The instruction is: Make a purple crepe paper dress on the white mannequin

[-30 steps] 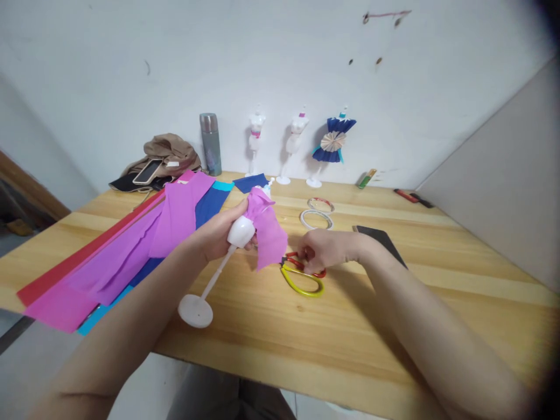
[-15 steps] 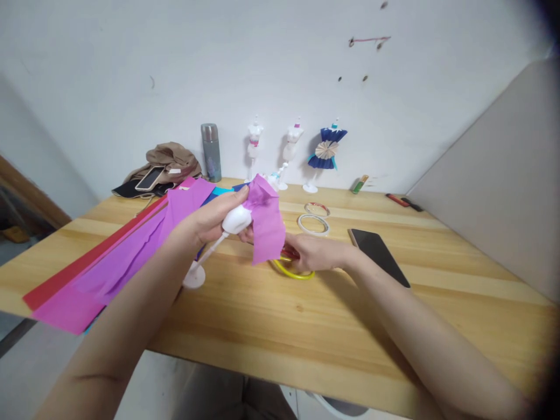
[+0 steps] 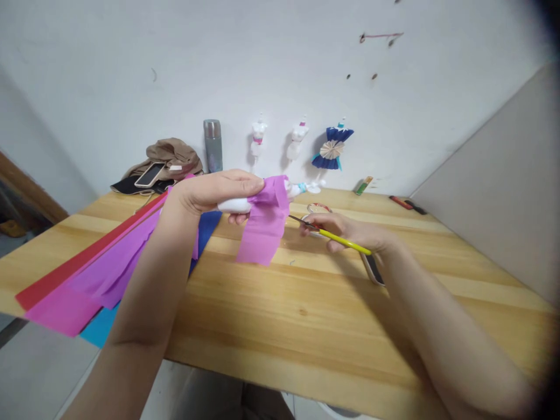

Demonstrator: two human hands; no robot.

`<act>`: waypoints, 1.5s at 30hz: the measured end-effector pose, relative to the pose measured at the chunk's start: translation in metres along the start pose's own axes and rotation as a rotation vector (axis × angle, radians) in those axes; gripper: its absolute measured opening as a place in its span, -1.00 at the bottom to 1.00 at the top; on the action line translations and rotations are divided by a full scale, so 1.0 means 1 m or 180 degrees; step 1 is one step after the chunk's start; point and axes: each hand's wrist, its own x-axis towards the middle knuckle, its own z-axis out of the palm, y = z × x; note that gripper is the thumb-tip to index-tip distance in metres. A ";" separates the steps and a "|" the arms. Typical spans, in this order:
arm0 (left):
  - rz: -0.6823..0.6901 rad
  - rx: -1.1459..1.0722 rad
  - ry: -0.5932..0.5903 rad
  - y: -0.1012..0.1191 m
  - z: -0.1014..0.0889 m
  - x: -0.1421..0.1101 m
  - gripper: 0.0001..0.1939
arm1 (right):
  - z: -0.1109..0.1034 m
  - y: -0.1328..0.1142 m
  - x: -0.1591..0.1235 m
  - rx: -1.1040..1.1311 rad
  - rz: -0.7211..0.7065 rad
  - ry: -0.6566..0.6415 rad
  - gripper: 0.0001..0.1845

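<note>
Over the wooden table [image 3: 301, 350], your left hand [image 3: 225, 188] is wrapped around a white mannequin [image 3: 234, 205], thumb pressing purple paper [image 3: 262, 233] to it; your right hand [image 3: 341, 228] curls round scissors [image 3: 345, 240], tips near the paper. Trimming seems in hand, calling for steady paper. Three figurines [image 3: 298, 140] stand behind.

On the head feed I see the left hand [image 3: 219, 188] gripping a small white mannequin [image 3: 235, 206] draped in a thin purple sheet [image 3: 262, 233]. The right hand [image 3: 350, 226] holds yellow-handled metal scissors [image 3: 343, 240], their tip perhaps touching the sheet's edge.
</note>
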 end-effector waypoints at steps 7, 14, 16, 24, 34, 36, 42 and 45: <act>0.0630 0.1016 -0.0958 -0.010 -0.011 0.019 -0.48 | 0.011 -0.012 -0.002 0.0110 -0.0324 -0.0550 -0.57; 0.0573 0.0858 -0.1019 -0.010 -0.004 0.018 -0.52 | 0.000 -0.014 -0.011 -0.0184 -0.0168 -0.0702 -0.57; 0.0454 0.0806 -0.0997 -0.011 -0.005 0.020 -0.52 | -0.005 -0.011 -0.012 -0.0220 -0.0261 -0.0858 -0.49; 0.0664 0.0841 -0.1603 -0.017 -0.014 0.033 -0.57 | -0.019 0.008 -0.009 -0.0104 -0.0643 -0.1197 -0.27; 0.0347 0.0930 -0.1145 -0.030 -0.010 0.047 -0.59 | -0.010 -0.004 -0.013 0.0115 -0.0510 -0.1037 -0.40; 0.0318 0.1060 -0.1201 -0.029 -0.008 0.046 -0.55 | -0.009 -0.006 -0.014 0.0095 -0.0452 -0.1069 -0.48; 0.0227 0.1277 -0.1422 -0.025 -0.004 0.044 -0.48 | -0.008 -0.014 -0.015 -0.0123 -0.0360 -0.1086 -0.52; 0.0202 0.1289 -0.1384 -0.025 -0.004 0.044 -0.46 | -0.007 -0.017 -0.016 -0.0216 -0.0364 -0.1042 -0.56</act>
